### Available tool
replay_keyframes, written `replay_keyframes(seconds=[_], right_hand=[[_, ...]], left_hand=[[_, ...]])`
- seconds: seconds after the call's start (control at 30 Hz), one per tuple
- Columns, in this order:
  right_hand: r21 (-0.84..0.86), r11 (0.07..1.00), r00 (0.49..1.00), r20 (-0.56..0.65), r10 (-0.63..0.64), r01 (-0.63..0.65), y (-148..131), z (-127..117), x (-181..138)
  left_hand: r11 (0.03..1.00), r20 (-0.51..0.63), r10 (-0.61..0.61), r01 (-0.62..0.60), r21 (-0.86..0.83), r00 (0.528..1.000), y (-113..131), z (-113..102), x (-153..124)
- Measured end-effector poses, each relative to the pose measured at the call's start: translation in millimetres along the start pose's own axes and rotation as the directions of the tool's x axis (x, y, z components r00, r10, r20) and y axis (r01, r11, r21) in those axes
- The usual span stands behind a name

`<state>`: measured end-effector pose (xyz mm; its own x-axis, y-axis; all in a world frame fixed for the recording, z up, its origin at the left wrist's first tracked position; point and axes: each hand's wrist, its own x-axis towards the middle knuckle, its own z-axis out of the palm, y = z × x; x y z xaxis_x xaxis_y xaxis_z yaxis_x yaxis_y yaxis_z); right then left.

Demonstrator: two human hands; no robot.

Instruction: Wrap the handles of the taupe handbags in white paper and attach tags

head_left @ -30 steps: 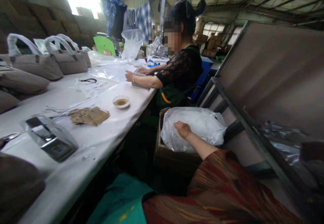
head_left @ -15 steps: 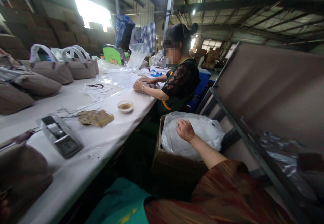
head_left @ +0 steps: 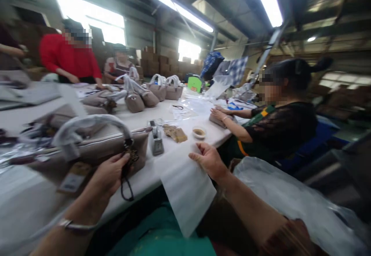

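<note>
A taupe handbag with a wrapped handle stands on the table in front of me, a paper hang tag on its side. My left hand pinches a dark metal charm at the handle's base; a dark cord loop hangs below it. My right hand grips a thin white sheet by its upper right corner. That sheet hangs down past the table edge, right of the bag. Whether it is paper or foam I cannot tell.
A tape dispenser, brown paper tags and a small round dish lie beyond the sheet. More handbags stand farther back. At right a co-worker sits near a plastic-lined box.
My view has swung left to the handbag. My right hand has come from the plastic-lined box to the table edge with a white sheet. My left hand now shows on the charm.
</note>
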<state>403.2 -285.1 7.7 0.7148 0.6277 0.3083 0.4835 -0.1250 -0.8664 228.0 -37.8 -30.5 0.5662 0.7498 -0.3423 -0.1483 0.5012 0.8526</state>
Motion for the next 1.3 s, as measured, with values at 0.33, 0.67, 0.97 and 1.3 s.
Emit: replay_keyframes(seconds=[0.33, 0.67, 0.97, 1.3], right_hand=[[0.351, 0.873, 0.857, 0.499, 0.133, -0.339, 31, 119, 32], [0.613, 0.613, 0.795, 0.605, 0.041, -0.498, 30, 171, 51], [0.357, 0.655, 0.488, 0.873, 0.02, -0.666, 55, 159, 56], [0.627, 0.432, 0.737, 0.66, 0.146, -0.648, 26, 194, 67]], left_hand=[[0.99, 0.009, 0.021, -0.022, 0.14, 1.0, 23, -11, -8], [0.921, -0.076, 0.217, -0.178, 0.347, 0.973, 7, -6, -12], [0.978, -0.101, 0.064, -0.042, 0.206, 0.993, 26, 3, -16], [0.905, -0.13, 0.237, -0.171, 0.389, 0.963, 5, 0, -12]])
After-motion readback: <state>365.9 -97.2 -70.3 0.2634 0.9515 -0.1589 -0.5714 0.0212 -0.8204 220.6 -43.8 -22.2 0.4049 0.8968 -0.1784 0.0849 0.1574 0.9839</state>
